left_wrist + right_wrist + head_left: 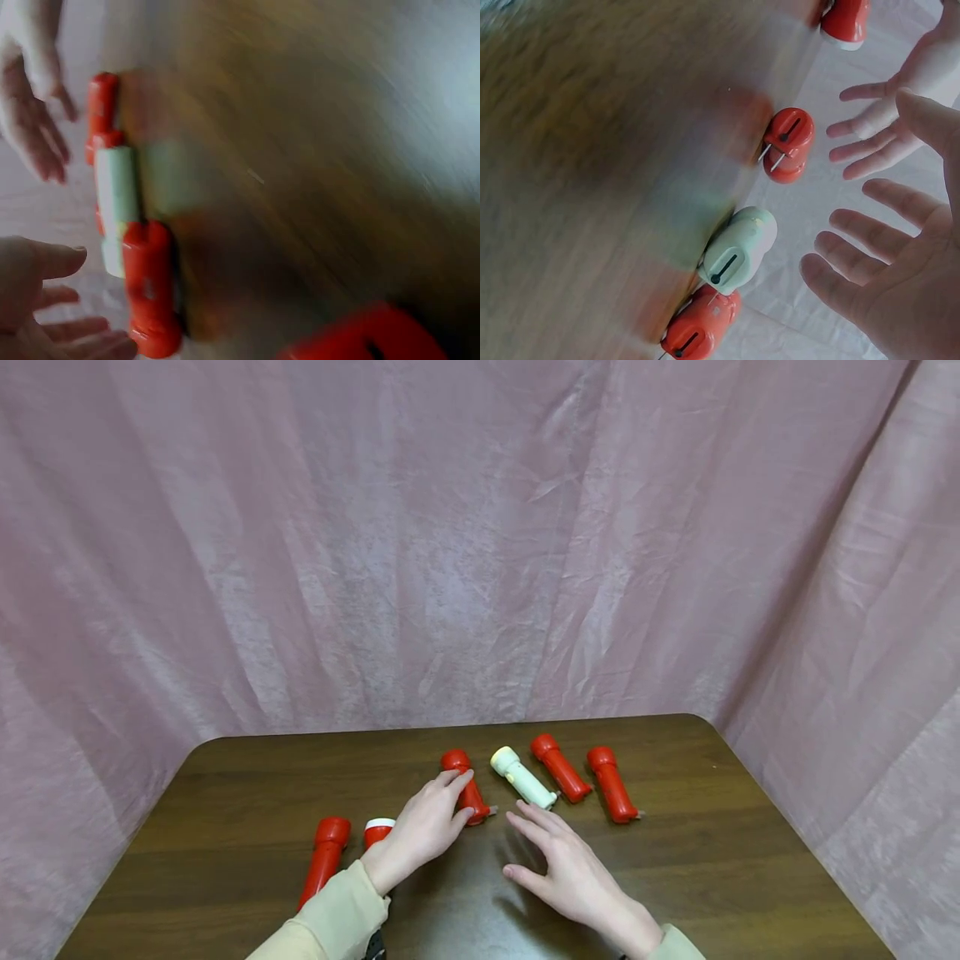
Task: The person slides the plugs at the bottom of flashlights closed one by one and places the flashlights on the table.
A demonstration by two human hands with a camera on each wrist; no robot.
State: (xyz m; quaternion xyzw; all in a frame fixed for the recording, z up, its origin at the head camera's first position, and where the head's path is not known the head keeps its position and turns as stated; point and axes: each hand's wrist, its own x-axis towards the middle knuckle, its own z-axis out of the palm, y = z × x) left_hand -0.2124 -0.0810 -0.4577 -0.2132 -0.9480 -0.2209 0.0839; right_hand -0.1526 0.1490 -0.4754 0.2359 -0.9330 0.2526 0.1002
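Note:
My left hand (423, 827) hovers over a red flashlight (472, 798), partly covering it in the head view, with fingers extended. In the right wrist view, a gap separates that hand from the red flashlight (789, 142), whose base shows two metal prongs. To its right lies a pale green flashlight (527, 783), head pointing away to the left. My right hand (570, 877) is held above the table just nearer than the pale green flashlight, fingers spread, nothing in its grasp. Two more red flashlights, a middle one (562, 770) and a rightmost one (615, 789), lie beyond.
On the left lie another red flashlight (326, 856) and a red one with a white rim (378, 833), both partly hidden by the left arm. The brown wooden table (720, 860) ends at a pink curtain (465, 552) behind and to the right.

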